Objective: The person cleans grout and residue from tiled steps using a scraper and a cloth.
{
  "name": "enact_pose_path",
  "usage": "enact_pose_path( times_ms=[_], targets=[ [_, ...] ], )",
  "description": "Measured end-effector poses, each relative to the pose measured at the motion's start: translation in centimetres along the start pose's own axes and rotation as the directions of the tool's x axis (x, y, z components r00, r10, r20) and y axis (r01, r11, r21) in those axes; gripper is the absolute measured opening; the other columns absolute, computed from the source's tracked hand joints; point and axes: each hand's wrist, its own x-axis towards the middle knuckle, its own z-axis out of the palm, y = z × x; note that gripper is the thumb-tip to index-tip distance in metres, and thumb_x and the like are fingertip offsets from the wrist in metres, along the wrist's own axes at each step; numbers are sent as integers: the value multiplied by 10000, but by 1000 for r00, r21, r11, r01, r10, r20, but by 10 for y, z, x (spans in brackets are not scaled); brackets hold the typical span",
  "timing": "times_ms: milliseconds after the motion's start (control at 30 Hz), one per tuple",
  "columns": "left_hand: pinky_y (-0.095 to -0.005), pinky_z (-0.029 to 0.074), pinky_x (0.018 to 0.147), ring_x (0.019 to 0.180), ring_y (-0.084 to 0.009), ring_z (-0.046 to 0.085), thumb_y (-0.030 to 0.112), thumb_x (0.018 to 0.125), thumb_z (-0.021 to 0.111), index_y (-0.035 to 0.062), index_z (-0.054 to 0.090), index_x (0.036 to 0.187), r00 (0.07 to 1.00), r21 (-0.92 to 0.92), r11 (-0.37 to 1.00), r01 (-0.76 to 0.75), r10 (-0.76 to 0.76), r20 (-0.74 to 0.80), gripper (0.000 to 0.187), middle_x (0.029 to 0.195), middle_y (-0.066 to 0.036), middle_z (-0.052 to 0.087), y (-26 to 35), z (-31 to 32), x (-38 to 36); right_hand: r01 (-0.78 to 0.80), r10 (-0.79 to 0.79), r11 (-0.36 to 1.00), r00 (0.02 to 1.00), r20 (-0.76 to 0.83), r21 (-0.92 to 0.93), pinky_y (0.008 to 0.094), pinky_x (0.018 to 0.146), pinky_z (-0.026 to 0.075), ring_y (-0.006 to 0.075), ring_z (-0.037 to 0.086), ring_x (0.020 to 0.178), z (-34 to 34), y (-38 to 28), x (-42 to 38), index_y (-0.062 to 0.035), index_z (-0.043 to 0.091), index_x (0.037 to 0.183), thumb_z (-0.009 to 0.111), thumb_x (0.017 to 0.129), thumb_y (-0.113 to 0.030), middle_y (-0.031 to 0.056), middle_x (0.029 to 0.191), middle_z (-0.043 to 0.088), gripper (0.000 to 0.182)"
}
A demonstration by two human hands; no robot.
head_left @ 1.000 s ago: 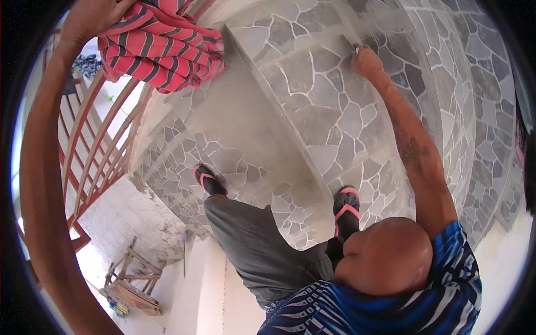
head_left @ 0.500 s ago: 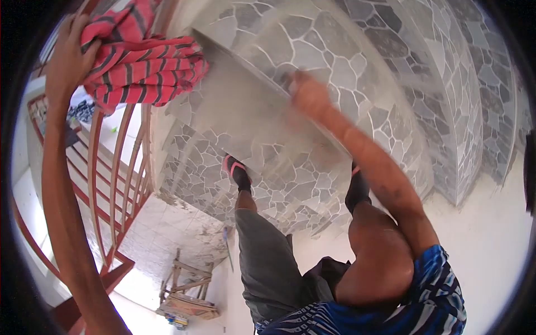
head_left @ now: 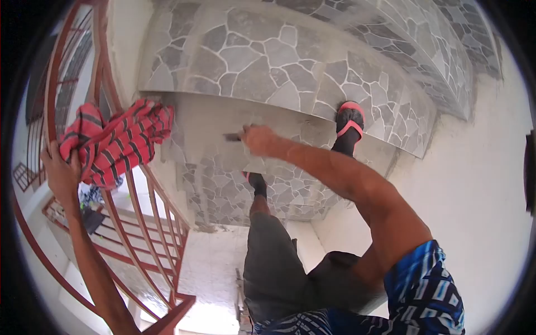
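Note:
My left hand (head_left: 62,174) is closed around the reddish-brown handrail (head_left: 52,114), its thumb right against a bunched red cloth (head_left: 120,139) with dark stripes. The cloth is draped over the railing. My right hand (head_left: 258,139) is a fist reaching forward over a stair step, closed on a small flat dark tool (head_left: 232,137) that points left. Motion blurs the tool, and its handle is hidden in my fingers. Below it lies the grey, dusty step (head_left: 206,120), under the edge of a step faced with irregular grey stones (head_left: 268,53) and pale joints.
My right foot, in a dark sock and pink-strapped sandal (head_left: 350,118), stands on the higher step; my left foot (head_left: 255,181) is lower down. Metal balusters (head_left: 131,218) line the left side. A white wall (head_left: 458,212) rises on the right, with more stone steps (head_left: 424,50) above.
My right foot has come up onto the higher step. The view has shifted, so the cloth and left hand sit lower in it. My right hand has swung leftward.

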Motion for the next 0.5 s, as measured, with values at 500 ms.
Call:
enact_pose_path(
  times_ms=[500],
  targets=[
    [-488, 493, 887, 1156, -425, 553, 247, 858, 664, 98, 544, 1165, 1000, -52, 999, -16, 17, 19, 362, 1300, -202, 496, 7, -14, 4, -660, 484, 743, 644, -592, -112, 476, 819, 549, 399, 632, 979, -88, 286, -51, -109, 580, 1257, 526, 856, -128, 188, 1164, 607, 405]
  ],
)
